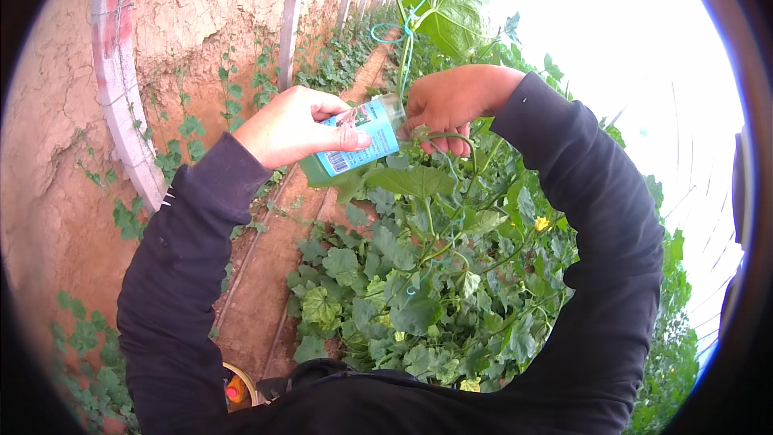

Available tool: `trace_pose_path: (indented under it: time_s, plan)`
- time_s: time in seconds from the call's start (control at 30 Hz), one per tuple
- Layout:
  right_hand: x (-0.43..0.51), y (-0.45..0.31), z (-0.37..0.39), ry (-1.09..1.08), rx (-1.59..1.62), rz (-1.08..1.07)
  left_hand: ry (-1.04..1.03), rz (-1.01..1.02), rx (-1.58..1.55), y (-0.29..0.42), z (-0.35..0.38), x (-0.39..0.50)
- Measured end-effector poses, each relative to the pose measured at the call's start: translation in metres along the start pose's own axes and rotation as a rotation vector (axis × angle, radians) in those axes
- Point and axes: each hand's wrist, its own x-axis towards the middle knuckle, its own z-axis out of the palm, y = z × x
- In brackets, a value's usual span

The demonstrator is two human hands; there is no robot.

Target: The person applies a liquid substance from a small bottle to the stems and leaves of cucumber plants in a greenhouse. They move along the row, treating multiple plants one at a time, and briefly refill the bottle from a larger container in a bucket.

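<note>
A clear plastic bottle with a blue printed label (383, 133) lies tilted in my left hand (296, 127), its thumb across the label and green liquid towards its lower left end. My right hand (444, 106) is at the bottle's upper right end, fingers curled by a vine stem; whether it pinches something small is hidden. A light blue twine (409, 27) is looped around the climbing vine above my hands, under a broad green leaf (453, 12). Below them a leafy vine (416, 181) bends down, with twine along it.
Dense leafy vines (386, 272) fill the ground before me, with a yellow flower (542, 223) at the right. An earthen wall (199, 0) with pale posts (112, 72) runs along the left. A round container (256, 396) holding a red-capped bottle (234, 391) stands low at the left.
</note>
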Motion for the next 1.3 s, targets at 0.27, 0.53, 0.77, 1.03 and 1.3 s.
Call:
trace_pose_path:
  time_s: [0.27,0.53,0.77,1.03,1.3]
  plan:
    - [-0.002,0.043,0.03,0.095,0.273,-0.147,0.07,0.049,-0.191,-0.03,0.002,-0.025]
    - [-0.026,0.083,0.112,1.094,0.563,-0.125,0.235,0.267,-0.352,-0.073,0.028,-0.071]
    - [0.019,0.025,0.255,1.216,1.141,-0.67,0.632,0.149,-0.117,-0.116,0.103,-0.19]
    - [0.256,-0.115,0.375,-0.072,0.968,-0.669,0.982,-0.166,-0.044,-0.144,0.198,-0.332]
    - [0.376,-0.195,0.63,-0.771,0.691,-0.317,1.123,-0.202,-0.172,-0.157,0.239,-0.399]
